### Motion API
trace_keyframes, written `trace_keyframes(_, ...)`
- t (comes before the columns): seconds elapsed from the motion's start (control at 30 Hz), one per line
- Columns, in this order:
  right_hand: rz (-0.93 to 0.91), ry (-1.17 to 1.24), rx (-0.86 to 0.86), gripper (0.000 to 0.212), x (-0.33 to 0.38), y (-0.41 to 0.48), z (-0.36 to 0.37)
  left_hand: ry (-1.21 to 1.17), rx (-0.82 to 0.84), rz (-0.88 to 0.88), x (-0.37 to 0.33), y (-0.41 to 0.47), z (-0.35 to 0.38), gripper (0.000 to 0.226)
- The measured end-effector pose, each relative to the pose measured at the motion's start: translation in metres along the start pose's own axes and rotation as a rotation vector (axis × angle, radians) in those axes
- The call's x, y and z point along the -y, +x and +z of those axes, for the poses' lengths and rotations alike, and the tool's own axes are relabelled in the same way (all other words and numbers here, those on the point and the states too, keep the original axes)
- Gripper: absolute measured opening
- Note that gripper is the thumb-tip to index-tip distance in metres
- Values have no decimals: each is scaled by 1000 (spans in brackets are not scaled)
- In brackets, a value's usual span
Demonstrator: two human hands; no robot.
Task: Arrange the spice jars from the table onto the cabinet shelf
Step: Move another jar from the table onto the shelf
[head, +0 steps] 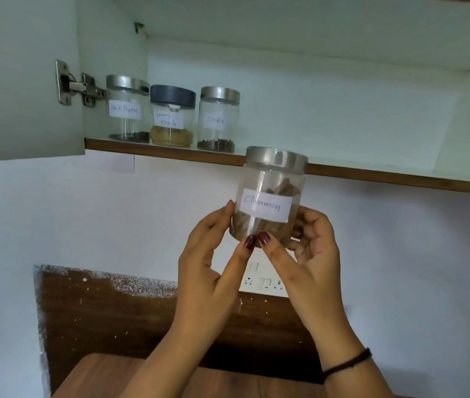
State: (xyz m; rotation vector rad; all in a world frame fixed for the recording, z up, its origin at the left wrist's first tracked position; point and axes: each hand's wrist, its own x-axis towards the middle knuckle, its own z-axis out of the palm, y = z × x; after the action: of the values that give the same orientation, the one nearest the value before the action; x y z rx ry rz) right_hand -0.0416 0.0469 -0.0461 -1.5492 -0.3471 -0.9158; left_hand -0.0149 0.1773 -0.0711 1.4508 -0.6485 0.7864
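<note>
A clear jar labelled Cinnamon (271, 193), with a silver lid and brown sticks inside, is held up just below the front edge of the cabinet shelf (371, 170). My left hand (213, 259) grips its left side and base, and my right hand (311, 254) grips its right side, both thumbs on the front. On the shelf's left end stand three jars in a row: Black Pepper (126, 110), Garam Masala (172, 116) with a dark lid, and Cloves (218, 119).
The open cabinet door (21, 81) with its metal hinge (75, 84) hangs at the left. The shelf is bare to the right of the Cloves jar. A wall socket (262, 280) sits behind my hands. A wooden table (107, 377) lies below.
</note>
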Motion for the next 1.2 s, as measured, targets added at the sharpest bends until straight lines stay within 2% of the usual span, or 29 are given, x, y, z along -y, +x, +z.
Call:
trace_keyframes(0.17,-47,-41,9,57,10,23,-4,-16,-32,43,-5,19,12,47)
trace_keyframes(0.4,-34,-61,12,60,18,47,-5,4,-65,107,-6,45,21,46)
trace_keyframes(0.57,-58,-99,41,55,29,75,-4,64,-67,182,-7,77,22,50)
trace_keyframes(0.73,-115,-171,98,52,37,110,-1,83,-65,202,-8,109,26,56)
trace_keyframes(0.9,-124,-264,144,40,25,141,-1,105,-33,171,7,135,35,59)
trace_keyframes(1.03,-115,-373,147,37,8,154,-1,184,-2,117,30,144,42,60)
trace_keyframes(1.2,-112,-485,192,40,-1,169,-5,413,-5,97,39,150,44,63)
